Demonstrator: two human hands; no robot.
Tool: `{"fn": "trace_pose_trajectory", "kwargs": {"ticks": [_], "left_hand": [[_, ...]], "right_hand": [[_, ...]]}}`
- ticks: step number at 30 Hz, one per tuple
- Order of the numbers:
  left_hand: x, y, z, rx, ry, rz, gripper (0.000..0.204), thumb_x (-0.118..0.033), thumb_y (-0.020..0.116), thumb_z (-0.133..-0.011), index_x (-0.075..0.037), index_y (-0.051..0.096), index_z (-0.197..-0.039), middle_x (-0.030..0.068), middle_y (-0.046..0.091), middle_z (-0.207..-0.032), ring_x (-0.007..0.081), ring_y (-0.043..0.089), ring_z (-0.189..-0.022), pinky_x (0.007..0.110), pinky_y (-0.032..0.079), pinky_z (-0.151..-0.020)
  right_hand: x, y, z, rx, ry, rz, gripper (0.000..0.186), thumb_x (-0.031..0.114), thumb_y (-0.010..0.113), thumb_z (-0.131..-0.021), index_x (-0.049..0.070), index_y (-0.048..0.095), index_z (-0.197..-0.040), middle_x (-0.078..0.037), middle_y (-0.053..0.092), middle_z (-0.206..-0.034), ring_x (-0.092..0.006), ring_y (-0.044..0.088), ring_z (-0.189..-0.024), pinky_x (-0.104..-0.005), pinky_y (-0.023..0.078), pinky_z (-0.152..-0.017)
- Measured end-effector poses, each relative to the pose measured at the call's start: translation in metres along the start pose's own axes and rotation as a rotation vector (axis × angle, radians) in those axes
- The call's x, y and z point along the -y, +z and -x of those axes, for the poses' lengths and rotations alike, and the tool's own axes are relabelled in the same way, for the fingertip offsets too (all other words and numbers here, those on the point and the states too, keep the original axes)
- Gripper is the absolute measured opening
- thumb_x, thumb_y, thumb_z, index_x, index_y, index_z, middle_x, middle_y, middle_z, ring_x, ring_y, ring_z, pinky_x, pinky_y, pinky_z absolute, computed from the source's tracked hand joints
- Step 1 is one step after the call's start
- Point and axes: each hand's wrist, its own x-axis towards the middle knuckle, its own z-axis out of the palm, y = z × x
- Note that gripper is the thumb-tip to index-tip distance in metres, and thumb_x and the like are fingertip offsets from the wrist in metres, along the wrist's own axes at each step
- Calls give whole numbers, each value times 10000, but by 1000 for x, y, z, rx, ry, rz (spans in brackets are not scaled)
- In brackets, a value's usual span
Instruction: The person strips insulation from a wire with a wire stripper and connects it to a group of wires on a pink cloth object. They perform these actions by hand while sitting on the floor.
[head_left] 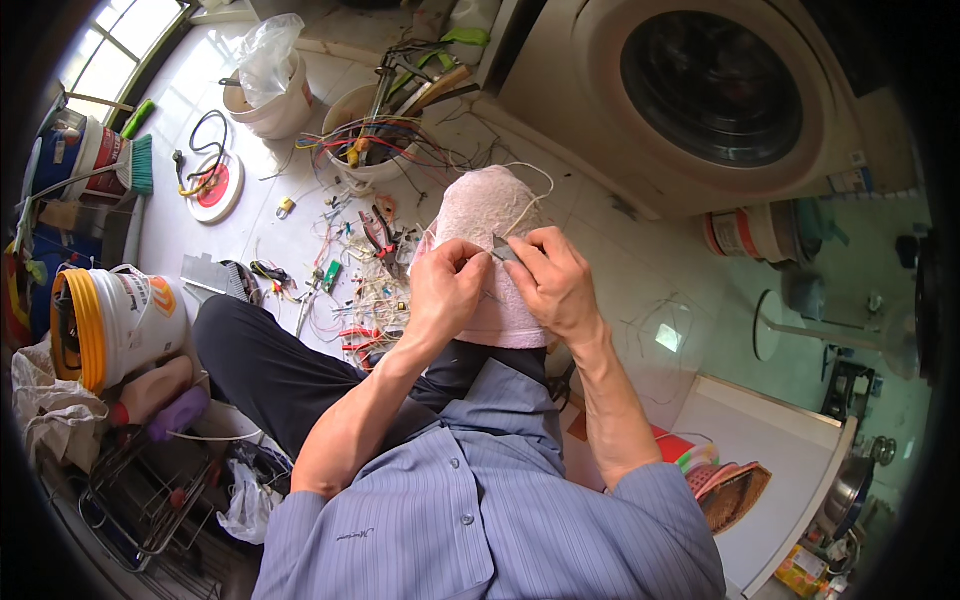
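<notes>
A pink towel (483, 200) is draped over my raised knee, and both hands work just above it. My left hand (450, 288) is closed in a pinch, its fingertips almost meeting the other hand's; what they grip is hidden. In my right hand (556, 284), thumb and fingers close on a small flat grey blade (504, 248). A thin white wire (546, 178) loops over the towel and runs down toward the fingertips; its end is hidden there. On the floor left of the towel lie red-handled pliers (379, 236) among many cut wires and small parts.
Beyond the towel stands a white bucket (338, 118) of tools and coloured wires. Another pale bucket (272, 115) holds a plastic bag. A washing machine (600, 95) rises at the far right. Left of me is a white tub with a yellow rim (88, 330). A white panel (755, 465) lies right.
</notes>
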Motion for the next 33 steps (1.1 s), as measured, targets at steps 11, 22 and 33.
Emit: {"fn": "trace_pose_trajectory", "kwargs": {"ticks": [11, 22, 33], "left_hand": [[3, -5, 13, -52, 20, -8, 151, -119, 679, -880, 26, 719, -893, 103, 698, -700, 125, 637, -628, 296, 514, -609], [8, -15, 30, -36, 85, -89, 149, -95, 676, -889, 51, 705, -899, 47, 686, -737, 83, 603, -672, 261, 499, -640], [15, -22, 43, -47, 85, -72, 155, -119, 691, -883, 35, 707, -896, 87, 678, -698, 104, 591, -627, 288, 483, -602]], "right_hand": [[3, 3, 5, -33, -2, 28, 318, 71, 772, -773, 5, 695, -1074, -118, 604, -959, -307, 637, -866, -397, 543, -729], [5, 5, 7, -51, 16, 41, 333, 66, 781, -763, 8, 691, -1079, -118, 588, -947, -308, 635, -840, -400, 543, -719], [2, 7, 9, -66, 25, 45, 316, 71, 782, -767, 7, 700, -1066, -116, 587, -930, -306, 635, -820, -393, 545, -710]]}}
